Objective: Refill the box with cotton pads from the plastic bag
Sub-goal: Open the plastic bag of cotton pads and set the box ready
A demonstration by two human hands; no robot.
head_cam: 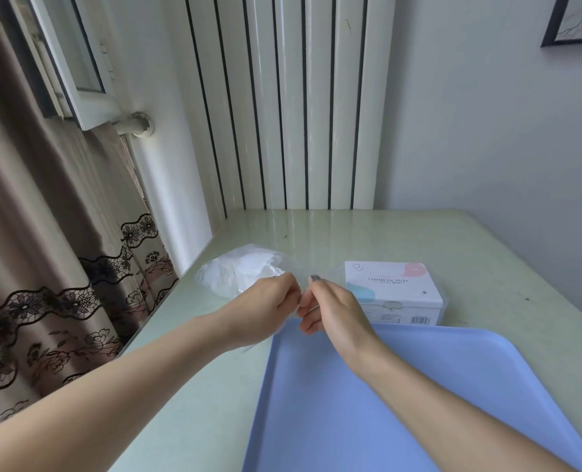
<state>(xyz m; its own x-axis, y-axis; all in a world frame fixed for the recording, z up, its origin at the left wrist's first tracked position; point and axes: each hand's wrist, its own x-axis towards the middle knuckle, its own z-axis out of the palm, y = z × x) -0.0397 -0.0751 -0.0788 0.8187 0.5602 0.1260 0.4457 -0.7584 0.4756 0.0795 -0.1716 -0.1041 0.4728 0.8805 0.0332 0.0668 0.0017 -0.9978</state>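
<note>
Above the far left corner of the blue tray [419, 386], the clear neck of the plastic bag [245, 270] was pinched between left hand [269, 308] and right hand [330, 311], its pads bunched far-left, the box [393, 291] closed, nearer the right hand.

Two bare forearms, no sleeves, left hand [265, 306], right hand [333, 310], dark-painted thumbnail [314, 277]

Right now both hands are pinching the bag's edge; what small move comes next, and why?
Probably pull the left hand and right hand apart to open the plastic bag: the pads are inside, and the box looks closed.
</note>
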